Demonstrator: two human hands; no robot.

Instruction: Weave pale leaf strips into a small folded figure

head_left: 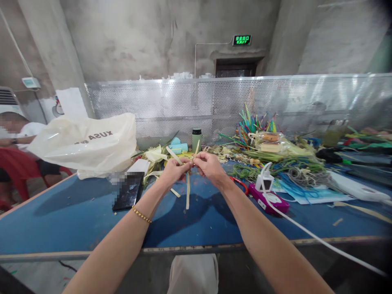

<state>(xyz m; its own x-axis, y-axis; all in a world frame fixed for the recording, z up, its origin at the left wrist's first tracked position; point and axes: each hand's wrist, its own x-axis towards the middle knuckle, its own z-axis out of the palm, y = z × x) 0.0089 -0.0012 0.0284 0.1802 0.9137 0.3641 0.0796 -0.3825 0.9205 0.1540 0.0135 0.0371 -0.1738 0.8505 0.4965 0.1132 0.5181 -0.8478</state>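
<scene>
Both my hands meet above the middle of the blue table. My left hand (175,173) pinches pale, flat plant-like strips (188,192); their ends stick out upward and hang down below the fingers. With thumb and forefinger together, my right hand (209,165) grips the same strips where they cross. The exact crossing is partly hidden by my fingertips. Behind the hands stands a green bottle (196,141) with a black lid. Pale husk-like leaves (155,155) lie just beyond my left hand.
A large cream plastic bag (92,143) and a black phone-like slab (128,192) are on the left. On the right lie a purple power strip (269,200) with a white plug and cable, tangled cords (306,178) and colourful stems (254,126). A person sits far left.
</scene>
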